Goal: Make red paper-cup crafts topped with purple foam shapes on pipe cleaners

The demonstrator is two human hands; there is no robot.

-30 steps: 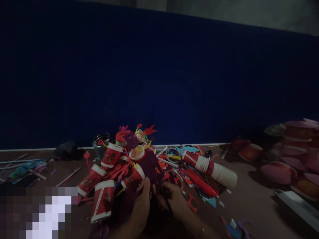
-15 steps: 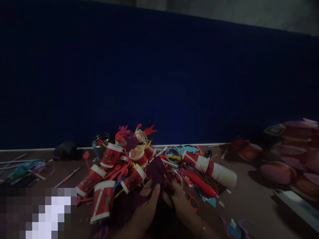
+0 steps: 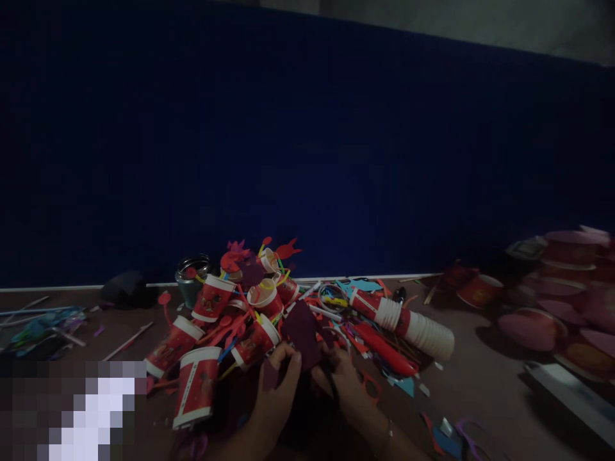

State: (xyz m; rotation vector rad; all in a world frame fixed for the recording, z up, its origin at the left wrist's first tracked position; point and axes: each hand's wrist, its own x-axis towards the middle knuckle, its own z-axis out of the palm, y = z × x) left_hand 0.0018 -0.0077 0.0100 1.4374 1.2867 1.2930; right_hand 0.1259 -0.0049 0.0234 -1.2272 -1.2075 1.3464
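The left hand (image 3: 278, 384) is pinching a purple sheet (image 3: 302, 330) between thumb and fingertips, and the sheet is standing up at the near middle of the table (image 3: 480, 390), just beyond the fingers. The right hand (image 3: 348, 387) is bending its fingers close to the sheet's right edge; the dimness is hiding what lies in them, so I cannot tell whether they are gripping anything. To the left, red cups (image 3: 196, 387) are lying and leaning in a heap, with a jar (image 3: 188, 291) standing at its far side. To the right, a cup stack (image 3: 425, 334) is lying on its side, and a red pouch (image 3: 387, 351) is resting nearer. Farther right, pink bowls (image 3: 533, 330) are crowding together.
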